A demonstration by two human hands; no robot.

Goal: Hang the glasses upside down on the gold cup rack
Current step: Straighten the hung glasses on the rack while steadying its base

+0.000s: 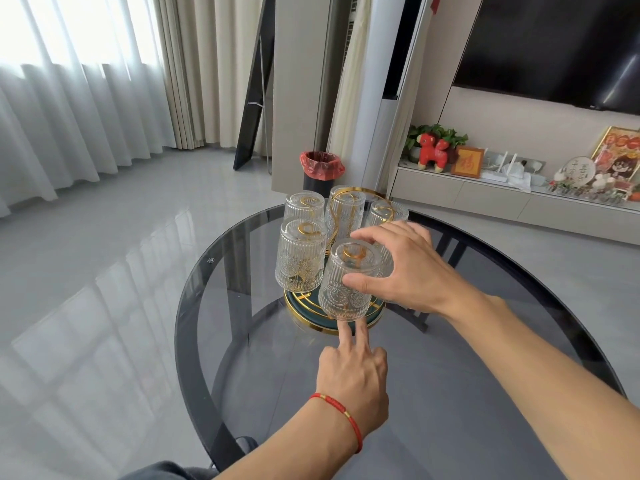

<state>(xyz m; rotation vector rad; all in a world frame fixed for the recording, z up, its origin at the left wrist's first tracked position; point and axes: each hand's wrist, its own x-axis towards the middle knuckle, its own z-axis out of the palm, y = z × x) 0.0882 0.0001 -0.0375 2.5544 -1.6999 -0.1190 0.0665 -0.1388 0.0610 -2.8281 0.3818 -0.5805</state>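
Observation:
The gold cup rack (304, 315) with a round dark-green base stands on the far half of a smoked-glass table (433, 393). Several ribbed clear glasses hang upside down on its gold spiral arms, among them one at the left (300, 261) and one at the back (346, 209). My right hand (405, 268) grips the upturned bottom of the nearest glass (346, 292), thumb on its side, with a gold spiral showing through its base. My left hand (353, 375) rests two extended fingers against the front rim of the rack's base; it holds nothing.
The round table's edge curves close on the left and front. Beyond it a black bin with a red liner (322, 168) stands on the grey floor. A low cabinet with ornaments (485, 188) runs along the right wall under a dark screen.

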